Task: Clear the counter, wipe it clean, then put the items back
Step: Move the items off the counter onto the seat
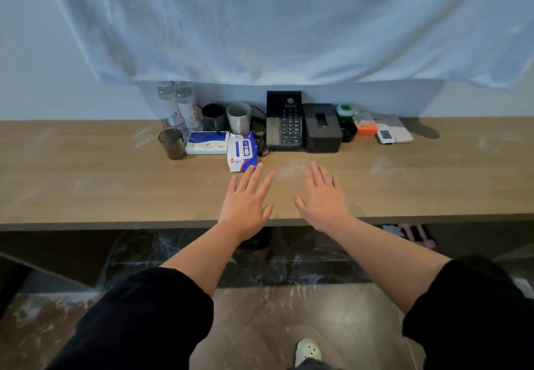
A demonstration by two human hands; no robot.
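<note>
Judging from the counter (86, 184), nothing has been cleared or wiped: the wet-wipe pack (242, 151), phone (284, 122) and tissue box (322, 128) are ranged along the wall, dust smears are seen, and the left hand (247, 199) and right hand (323, 199) are spread flat, empty.

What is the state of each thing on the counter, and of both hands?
Left hand: open, empty, fingertips by the wipes.
Right hand: open, empty.
Wet wipes pack: lying flat.
Phone: handset on cradle.
Tissue box: closed.
Two mugs: upright.
Dark glass: upright, looks empty.
Counter: dusty, smeared white.
</note>
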